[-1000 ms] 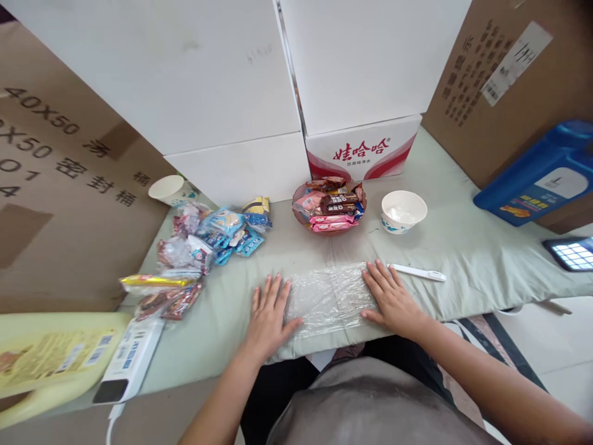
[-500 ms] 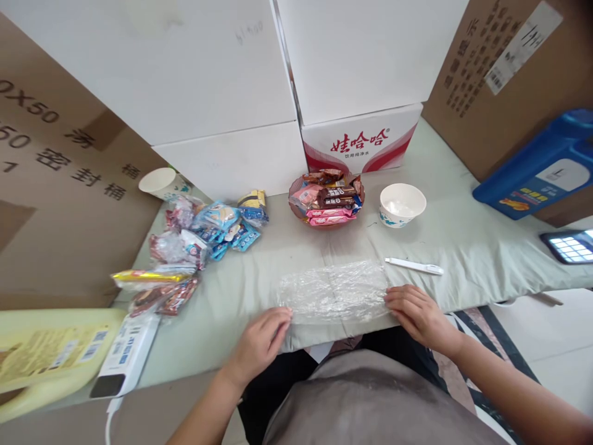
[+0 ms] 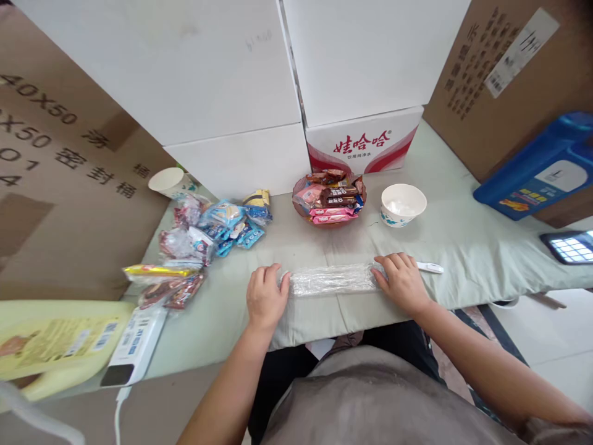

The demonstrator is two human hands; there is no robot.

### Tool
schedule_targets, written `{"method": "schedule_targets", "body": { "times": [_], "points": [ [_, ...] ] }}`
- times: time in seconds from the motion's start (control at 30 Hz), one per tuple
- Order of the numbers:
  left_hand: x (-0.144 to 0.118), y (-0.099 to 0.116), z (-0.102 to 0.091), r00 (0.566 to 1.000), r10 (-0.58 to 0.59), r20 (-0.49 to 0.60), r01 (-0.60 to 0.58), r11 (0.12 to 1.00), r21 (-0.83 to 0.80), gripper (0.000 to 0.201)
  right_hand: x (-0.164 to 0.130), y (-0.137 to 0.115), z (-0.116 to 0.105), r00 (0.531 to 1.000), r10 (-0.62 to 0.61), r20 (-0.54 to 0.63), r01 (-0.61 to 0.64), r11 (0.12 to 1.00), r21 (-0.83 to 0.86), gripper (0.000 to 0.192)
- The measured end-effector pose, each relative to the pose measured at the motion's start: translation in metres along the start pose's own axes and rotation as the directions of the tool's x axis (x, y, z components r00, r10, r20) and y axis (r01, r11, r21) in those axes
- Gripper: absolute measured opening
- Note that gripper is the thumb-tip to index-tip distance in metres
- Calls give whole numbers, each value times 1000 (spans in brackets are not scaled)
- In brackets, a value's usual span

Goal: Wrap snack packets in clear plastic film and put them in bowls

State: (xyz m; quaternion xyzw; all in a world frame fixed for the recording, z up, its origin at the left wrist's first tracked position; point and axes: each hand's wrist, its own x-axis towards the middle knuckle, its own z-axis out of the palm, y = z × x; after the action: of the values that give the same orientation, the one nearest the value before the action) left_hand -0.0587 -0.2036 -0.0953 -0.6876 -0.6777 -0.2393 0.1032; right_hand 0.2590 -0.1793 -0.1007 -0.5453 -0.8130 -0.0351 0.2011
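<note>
At the middle of the cloth's [image 3: 324,318] near edge lies the film [image 3: 332,279], clear and crinkled, gathered into a narrow strip running from nine to three o'clock; at its nine o'clock end is the left hand [image 3: 267,296], fingers part curled, thumb reaching towards the film; at its three o'clock end is the right hand [image 3: 402,283], fingers bent and close together, thumb at the film's edge; I cannot tell whether either hand pinches it or only presses.

From under the right hand a white stick [image 3: 430,267] juts towards three o'clock; at twelve, beyond the film, stands a bowl [image 3: 331,226] heaped with snacks [image 3: 340,201]; between one and two is an upright cup [image 3: 401,219]; between nine and ten lie packets [image 3: 225,225] in a loose pile, with a tilted cup [image 3: 167,181] behind them at ten; further out, a blue jug [image 3: 523,179] leans at two, and a phone [image 3: 569,246] lies at three; between eight and nine are a power strip [image 3: 136,340] and a yellow jug [image 3: 50,346].
</note>
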Motion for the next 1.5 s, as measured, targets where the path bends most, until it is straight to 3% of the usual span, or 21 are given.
{"method": "schedule_targets", "body": {
  "times": [0.07,0.13,0.2,0.3,0.4,0.47,0.53,0.6,0.67,0.73,0.83,0.9,1.0,1.1,1.17,1.27,1.37,1.5],
  "points": [
    [-3,17,-3,989,132,-59,-136,988,-68,21,1,-12,-4,994,-82,-67,86,994,67,26],
    [-8,37,-1,943,333,19,-324,928,-183,21,2,-26,-1,973,-227,-43,230,963,140,28],
    [-13,50,8,862,483,155,-441,864,-242,32,2,-36,9,931,-363,41,352,920,172,40],
    [-20,45,22,807,490,329,-461,872,-166,63,-4,-34,24,895,-404,190,382,913,141,71],
    [-27,19,24,825,407,392,-415,907,-69,72,-21,-16,22,894,-362,265,348,932,101,82],
    [-32,6,18,867,341,365,-362,932,-11,69,-37,-4,13,894,-362,263,349,932,95,88],
    [-38,7,10,921,255,296,-275,961,27,60,-54,2,3,896,-372,243,357,928,105,92],
    [-43,22,3,946,225,234,-223,974,-36,43,-71,2,-5,905,-371,210,356,929,106,75],
    [-47,47,-1,928,298,225,-253,945,-207,30,-84,-2,-9,921,-353,162,336,934,120,49],
    [-50,74,0,878,410,248,-306,878,-369,26,-91,-8,-14,930,-350,107,327,926,187,37],
    [-52,100,7,816,514,263,-357,807,-470,26,-92,-17,-26,920,-391,27,362,873,326,31],
    [-52,106,11,760,603,241,-419,739,-528,25,-88,-23,-38,896,-444,22,396,820,412,28],
    [-51,102,12,695,697,176,-480,632,-609,23,-75,-30,-52,817,-564,120,387,692,610,25],
    [-50,95,11,755,641,140,-401,620,-674,23,-57,-31,-58,778,-591,212,262,613,746,22],
    [-50,92,12,817,561,135,-301,615,-729,29,-40,-30,-56,806,-536,251,181,627,757,22],
    [-54,90,17,893,427,145,-164,607,-777,44,-8,-28,-41,884,-382,269,76,686,724,24],
    [-57,89,23,918,355,176,-72,587,-807,66,23,-30,-14,946,-121,300,-94,785,613,25],
    [-57,90,24,912,358,200,-46,574,-817,72,44,-39,21,927,120,356,-237,921,307,29]
  ]
}}
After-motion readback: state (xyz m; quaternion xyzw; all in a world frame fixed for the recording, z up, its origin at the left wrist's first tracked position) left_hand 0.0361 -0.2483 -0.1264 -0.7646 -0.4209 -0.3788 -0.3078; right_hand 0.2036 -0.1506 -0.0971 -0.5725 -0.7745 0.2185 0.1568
